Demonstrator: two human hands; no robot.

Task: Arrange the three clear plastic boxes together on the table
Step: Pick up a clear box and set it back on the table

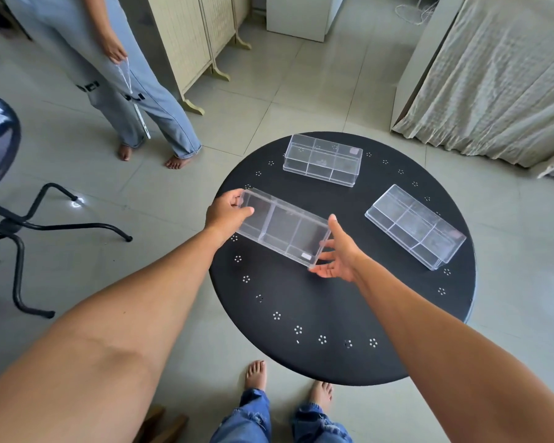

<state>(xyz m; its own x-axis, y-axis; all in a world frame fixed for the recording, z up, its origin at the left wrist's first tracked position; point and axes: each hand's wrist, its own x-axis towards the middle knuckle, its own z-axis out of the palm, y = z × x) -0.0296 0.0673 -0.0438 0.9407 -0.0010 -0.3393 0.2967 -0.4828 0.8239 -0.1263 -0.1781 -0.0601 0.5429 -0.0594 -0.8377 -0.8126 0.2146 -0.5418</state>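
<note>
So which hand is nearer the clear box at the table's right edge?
Right. The right hand holds the near box's end facing the right-edge box; the left hand grips its far end.

Nothing here can be read. Dark lettering on the bystander's grey trousers (pixel 115 91) is cut off and blurred. Small stickers on the clear boxes (pixel 282 231) look blank

Both hands on near box (pixel 282 231), one at each short end: left hand (pixel 226 215) grips far-left end, thumb over the rim; right hand (pixel 339 254) at near-right end, fingers spread, thumb up. Whether the box is lifted or on the round black table (pixel 317 298) can't be told. Far box (pixel 323 159) and right box (pixel 414 227) lie on the table, apart from each other. Second person (pixel 109 75) stands barefoot beyond-left; black chair (pixel 10 193) at left.
</note>
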